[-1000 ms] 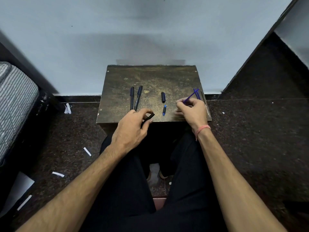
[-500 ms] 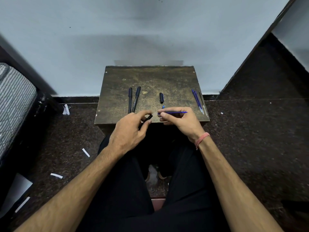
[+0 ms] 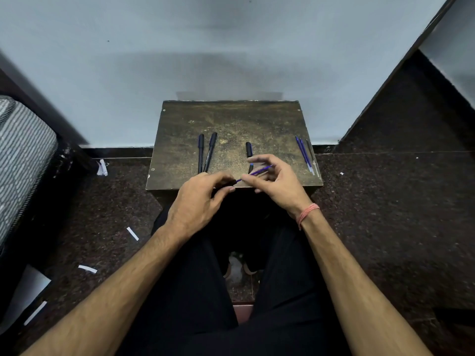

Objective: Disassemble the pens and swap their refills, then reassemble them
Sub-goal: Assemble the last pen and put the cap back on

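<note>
Right hand (image 3: pixel 276 182) pinches blue refill (image 3: pixel 255 172); left hand (image 3: pixel 199 199) apparently grips a barrel beside two pens (image 3: pixel 205 155).

A blue refill (image 3: pixel 257 172) is showing between the hands. Two black pens (image 3: pixel 205 155) and a black cap (image 3: pixel 248 149) are lying on a dark brown table (image 3: pixel 231 119) that is flecking gold with wear. More blue refills (image 3: pixel 303 154) are lying at its right edge. A pinkish-orange thread band (image 3: pixel 307 214) is circling the wrist. Black trousers (image 3: pixel 195 291) are covering the legs. White paper scraps (image 3: pixel 132 233) are dotting the dark speckled floor (image 3: pixel 398 214). The wall (image 3: pixel 231 47) is looking pale blue-grey, and a grey-and-white striped case (image 3: pixel 23 155) is showing at left.
</note>
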